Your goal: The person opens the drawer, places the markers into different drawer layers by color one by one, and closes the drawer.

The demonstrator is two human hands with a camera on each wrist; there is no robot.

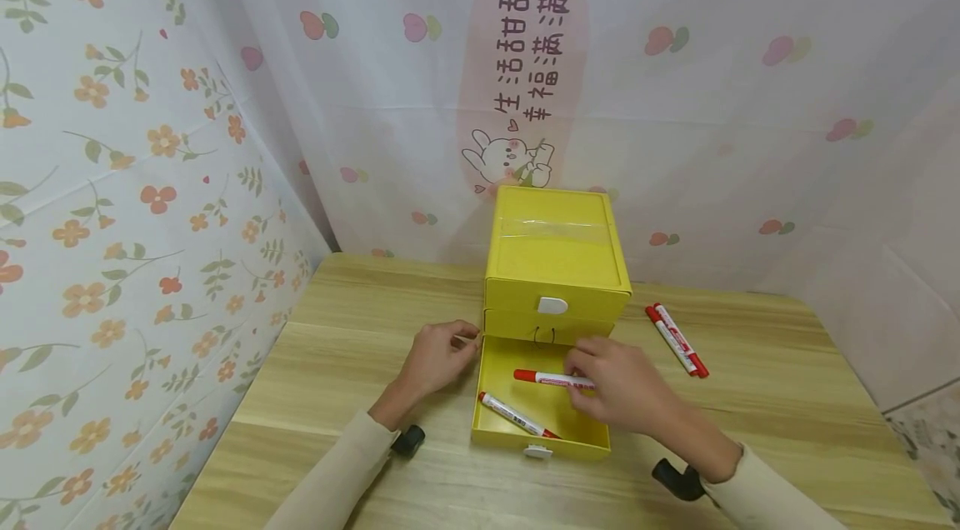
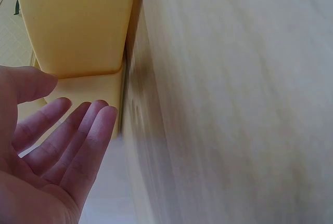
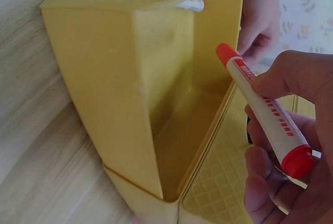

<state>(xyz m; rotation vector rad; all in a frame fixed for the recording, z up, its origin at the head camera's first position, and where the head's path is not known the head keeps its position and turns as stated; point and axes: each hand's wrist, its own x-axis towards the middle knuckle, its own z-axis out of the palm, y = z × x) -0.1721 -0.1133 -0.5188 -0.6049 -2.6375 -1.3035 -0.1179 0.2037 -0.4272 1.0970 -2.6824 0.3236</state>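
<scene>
A red-capped white marker [image 1: 551, 378] is pinched between the thumb and fingers of my right hand [image 1: 622, 384], above the pulled-out yellow drawer [image 1: 577, 443]. The right wrist view shows this held marker [image 3: 263, 107] tilted beside the drawer's interior. Inside the drawer lies a second marker [image 1: 517, 415], slanted near the front left. My left hand [image 1: 438, 359] is at the drawer's left side, close to the box front. Its loosely extended fingers [image 2: 88, 146] hold nothing in the left wrist view; whether they touch the drawer wall I cannot tell.
The yellow drawer box [image 1: 555, 255] stands against the curtain, its upper drawer closed with a white pull tab [image 1: 552, 306]. Two more red markers [image 1: 677, 340] lie side by side on the wooden table [image 1: 780, 397], right of the box.
</scene>
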